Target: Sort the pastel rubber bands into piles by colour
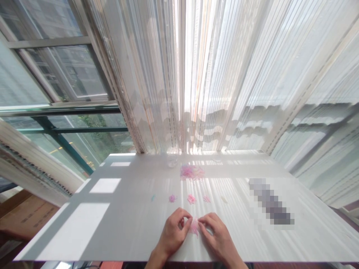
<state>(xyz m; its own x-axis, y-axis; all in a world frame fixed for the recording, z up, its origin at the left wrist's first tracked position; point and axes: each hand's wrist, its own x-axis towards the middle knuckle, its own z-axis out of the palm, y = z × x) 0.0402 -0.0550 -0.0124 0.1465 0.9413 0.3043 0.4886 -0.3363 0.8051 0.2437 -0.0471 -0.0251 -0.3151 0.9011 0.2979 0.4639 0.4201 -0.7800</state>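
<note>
The person's left hand (174, 230) and right hand (218, 232) come in over the near edge of a white tabletop (131, 231) and meet around a small light pink pile (194, 227), which lies between their fingertips near the middle of that edge. On each hand the thumb and index finger curve toward each other at the pile's upper part, the left at its left side and the right at its right side. Each grip looks nearly closed, but whether a piece is pinched in either cannot be told. Just beyond the hands, 5 small clusters lie apart in a row running left to right: a pale blue cluster (153, 198), a purple cluster (172, 198), a bright pink cluster (191, 199), a soft pink cluster (206, 199) and a pale yellowish cluster (224, 200). The last is faint against the white. Farther back, past the row, a larger mixed heap (192, 172) of thin pink and purple pieces is spread out, with a clear dish (172, 161) just behind it to the left. To the right of the row lies a long dark item (272, 203), blurred into blocks. Sheer curtains (168, 74) hang beyond the far edge, a window (70, 71) is at upper left, and a cardboard box (24, 215) sits left of the tabletop. Sunlight falls in bright patches on the tabletop's left side.
</note>
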